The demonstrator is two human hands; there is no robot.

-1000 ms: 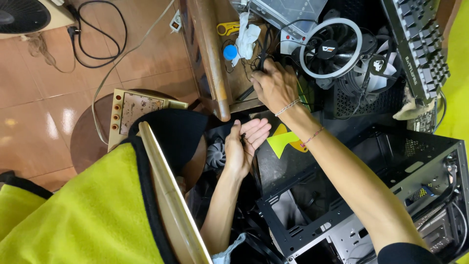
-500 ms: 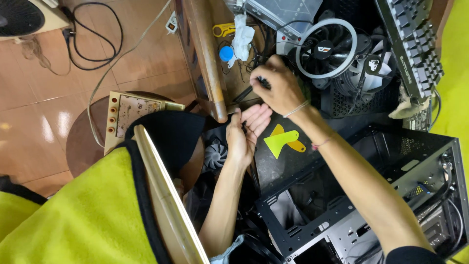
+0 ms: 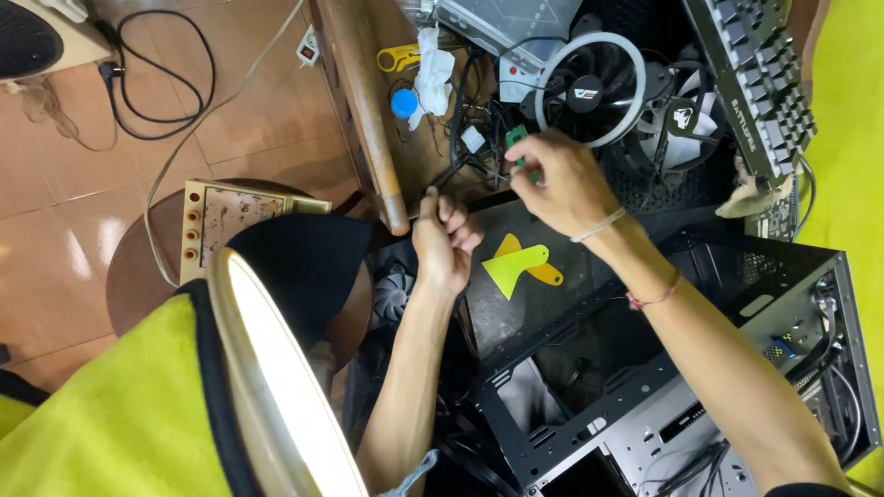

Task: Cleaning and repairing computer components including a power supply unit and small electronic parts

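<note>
My right hand point(image 3: 562, 179) is closed around a small green-handled tool point(image 3: 513, 140), whose tip pokes out toward the tangle of black cables point(image 3: 470, 120) on the table. My left hand point(image 3: 442, 241) hovers just left of it, at the near edge of a dark side panel point(image 3: 525, 317), with the fingers curled inward and the thumb up. Whether it holds anything is hidden. Two yellow plastic pry tools point(image 3: 517, 262) lie on the panel between my hands. An open black computer case point(image 3: 737, 368) lies under my right forearm.
A white-ringed case fan point(image 3: 589, 87) and a keyboard point(image 3: 760, 87) lie beyond my right hand. A wooden table leg point(image 3: 364, 110), blue cap point(image 3: 403, 103) and white tissue point(image 3: 433, 69) are at the left. A stool holding a circuit board point(image 3: 226, 213) stands on the tiled floor.
My right hand has lifted off the cables and drawn right, the green tool now showing. My left palm, open before, has curled its fingers in.
</note>
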